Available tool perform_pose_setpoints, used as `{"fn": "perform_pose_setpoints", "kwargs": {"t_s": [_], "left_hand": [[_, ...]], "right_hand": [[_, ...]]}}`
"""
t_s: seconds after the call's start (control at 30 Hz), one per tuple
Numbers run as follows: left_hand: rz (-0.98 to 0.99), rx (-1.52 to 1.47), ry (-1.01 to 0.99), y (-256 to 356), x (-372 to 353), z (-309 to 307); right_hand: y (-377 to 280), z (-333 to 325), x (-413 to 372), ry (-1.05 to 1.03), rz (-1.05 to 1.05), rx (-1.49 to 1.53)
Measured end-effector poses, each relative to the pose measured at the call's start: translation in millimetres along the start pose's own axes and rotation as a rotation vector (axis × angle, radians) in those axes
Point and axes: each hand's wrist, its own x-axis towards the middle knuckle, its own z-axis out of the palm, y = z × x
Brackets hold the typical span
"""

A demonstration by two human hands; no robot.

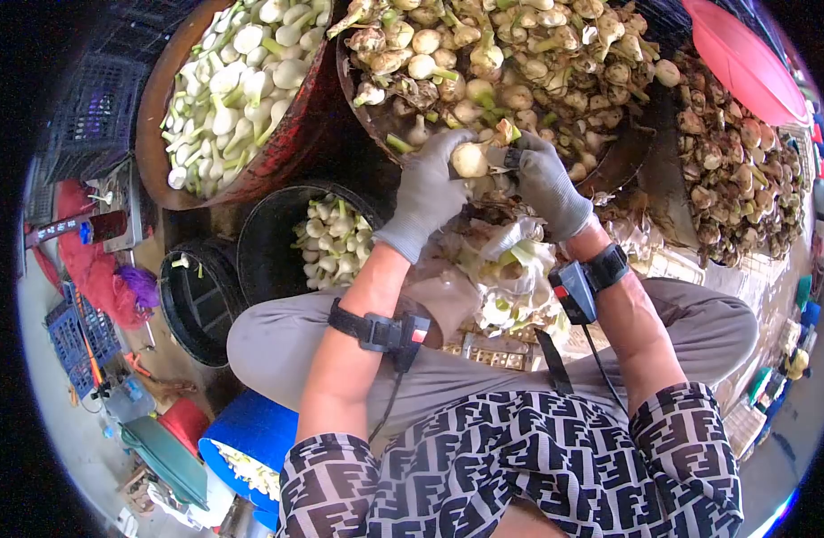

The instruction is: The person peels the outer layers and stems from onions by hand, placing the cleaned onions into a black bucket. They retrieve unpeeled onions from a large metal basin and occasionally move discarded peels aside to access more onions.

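My left hand, in a grey glove, has its fingers closed round a pale garlic bulb with a short leafy stem. Just right of the bulb is my right hand, gloved too, shut on a small knife whose short blade lies against the bulb's side. Most of the knife's handle is hidden in the fingers. Both hands are at the near rim of a large round tub heaped with brownish unpeeled bulbs. Below them, pale peelings cover the lap area.
A reddish tub of trimmed white bulbs stands at upper left. Beside my left forearm are a black bucket partly filled with bulbs and a smaller black bucket. More unpeeled bulbs and a pink basin are at right.
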Motion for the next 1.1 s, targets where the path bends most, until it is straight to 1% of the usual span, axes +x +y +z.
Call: {"fn": "perform_pose_setpoints", "kwargs": {"t_s": [0.07,0.17,0.27,0.37,0.43,0.47,0.53,0.63,0.67,0.73,0.77,0.8,0.83,0.87,0.93,0.97,1.03,1.07,1.1], "left_hand": [[0.014,0.013,0.009,0.4,0.3,-1.5],[0.063,0.087,0.025,6.1,1.5,-1.0],[0.073,0.15,0.014,6.0,1.5,-3.1],[0.07,0.199,-0.024,3.9,1.2,-1.0],[0.04,0.253,-0.082,8.3,0.0,-2.8],[0.05,0.251,-0.074,7.0,-0.9,-2.9],[0.073,0.248,-0.058,4.3,-0.9,-2.4],[0.055,0.175,-0.042,3.5,-0.3,-2.6],[0.084,0.163,-0.018,1.8,0.5,-2.4],[0.141,0.139,0.029,-0.5,2.2,-3.2],[0.108,0.14,-0.014,-1.3,1.9,-4.8],[0.076,0.141,-0.058,2.0,3.2,-8.8],[0.044,0.143,-0.102,3.9,3.7,-10.9],[-0.012,0.076,-0.114,3.6,3.4,-10.4],[-0.124,-0.056,-0.135,2.2,4.1,-9.9],[-0.168,-0.184,-0.132,1.6,3.7,-9.8],[-0.256,-0.439,-0.126,-0.5,2.2,-8.6],[-0.191,-0.439,-0.104,-9.0,1.6,-5.0],[-0.127,-0.439,-0.081,-22.5,1.5,0.5]], "right_hand": [[-3.9,3.8,-0.6,0.031,0.005,-0.023],[19.4,-4.1,12.0,0.059,-0.039,-0.115],[25.9,-2.5,11.6,0.066,-0.005,-0.011],[19.5,2.4,7.7,0.115,-0.02,-0.245],[16.9,5.1,7.0,0.121,0.032,-0.125],[16.6,6.5,6.3,0.123,0.061,-0.064],[15.4,6.3,6.1,0.106,0.053,-0.078],[10.7,5.3,4.7,0.089,0.067,-0.11],[9.7,4.6,4.2,0.084,0.076,-0.123],[14.5,-0.8,5.7,0.024,-0.002,-0.134],[18.5,-7.0,8.3,-0.024,-0.164,-0.295],[22.5,-13.3,11.0,-0.046,-0.334,-0.45],[25.6,-21.3,15.5,-0.086,-0.629,-0.758],[30.4,-28.0,18.3,-0.127,-0.924,-1.066],[21.5,-25.3,11.6,-0.161,-0.862,-1.011],[18.1,-23.7,9.4,-0.178,-0.832,-0.983],[24.2,-23.0,10.9,-0.146,-0.557,-0.643],[27.0,-22.5,11.9,-0.13,-0.419,-0.473],[23.2,-17.0,9.4,-0.084,-0.287,-0.397]]}}
